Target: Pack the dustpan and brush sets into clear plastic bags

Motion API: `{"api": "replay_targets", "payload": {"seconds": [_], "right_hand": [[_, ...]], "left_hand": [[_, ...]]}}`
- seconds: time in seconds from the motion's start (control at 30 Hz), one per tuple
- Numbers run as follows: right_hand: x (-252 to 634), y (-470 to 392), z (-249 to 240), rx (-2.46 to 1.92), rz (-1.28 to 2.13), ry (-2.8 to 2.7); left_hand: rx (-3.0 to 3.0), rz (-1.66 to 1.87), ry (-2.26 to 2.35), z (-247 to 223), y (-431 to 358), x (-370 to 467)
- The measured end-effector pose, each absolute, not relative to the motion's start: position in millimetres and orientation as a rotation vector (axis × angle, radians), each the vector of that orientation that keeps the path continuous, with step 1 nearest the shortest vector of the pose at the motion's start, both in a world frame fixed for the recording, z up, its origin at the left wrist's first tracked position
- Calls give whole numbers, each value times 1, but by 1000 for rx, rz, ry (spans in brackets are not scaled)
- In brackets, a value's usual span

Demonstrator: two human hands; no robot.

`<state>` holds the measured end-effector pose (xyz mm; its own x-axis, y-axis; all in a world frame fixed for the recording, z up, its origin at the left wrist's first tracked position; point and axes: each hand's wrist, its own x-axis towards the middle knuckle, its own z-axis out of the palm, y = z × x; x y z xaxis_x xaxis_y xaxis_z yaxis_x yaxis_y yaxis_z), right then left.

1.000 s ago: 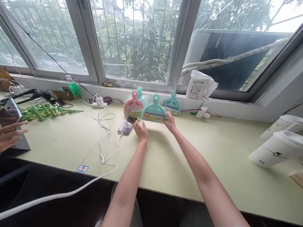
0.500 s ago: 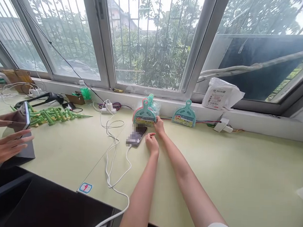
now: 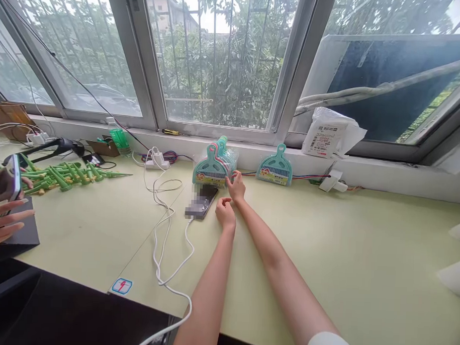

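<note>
A bundle of teal and pink mini dustpans (image 3: 210,168), with brushes and plastic wrapping, stands upright against the wall under the window. My right hand (image 3: 237,188) is at the right edge of this bundle, its thumb and fingers bent around the side of a dustpan; the far fingertips are partly hidden. Lower and to the left, my left hand (image 3: 226,212) rests curled just above the table, with nothing visible in it. Beside it lies a dark phone (image 3: 205,202) plugged into a white cable (image 3: 188,236). A single teal dustpan (image 3: 275,168) leans on the wall farther right.
Green plastic pieces (image 3: 64,177) are heaped at left, near another person's hand (image 3: 5,222) holding a phone (image 3: 15,177). Power strips (image 3: 157,164), a green bottle (image 3: 119,138) and a screwdriver (image 3: 170,132) lie along the back. A white package (image 3: 327,133) sits on the sill.
The view has turned slightly right, so everything sits farther left. My right hand stays at the bundle's right side, its fingers now more spread; my left hand remains curled.
</note>
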<state>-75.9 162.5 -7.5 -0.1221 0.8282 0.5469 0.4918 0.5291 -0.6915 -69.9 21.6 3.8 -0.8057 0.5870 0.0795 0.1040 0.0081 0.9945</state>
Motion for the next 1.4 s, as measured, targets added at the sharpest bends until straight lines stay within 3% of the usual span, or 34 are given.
{"api": "replay_targets", "payload": {"seconds": [0.23,0.4,0.57,0.8,1.0,1.07,1.23,1.4], "right_hand": [[24,212,-4,-1549,74,-1175],[112,261,-8,-1726,395,-1173],[132,272,-14,-1683,505,-1276],[132,210,-24,-1480,697,-1466],[156,107,-29,-1001,1098,-1585],[165,74,-25,-1025,998,-1645],[172,16,-6,-1100,178,-1846],[160,-2,-1,-961,106,-2342]], "left_hand": [[719,1816,1961,3,22,-69],[762,1788,1956,0,25,-70],[816,1748,1917,-3,31,-71],[793,1769,1813,2,34,-72],[1025,1568,1287,14,23,-61],[1070,1424,1124,14,20,-54],[992,1397,1032,5,22,-34],[866,1535,1058,-2,27,-30]]}}
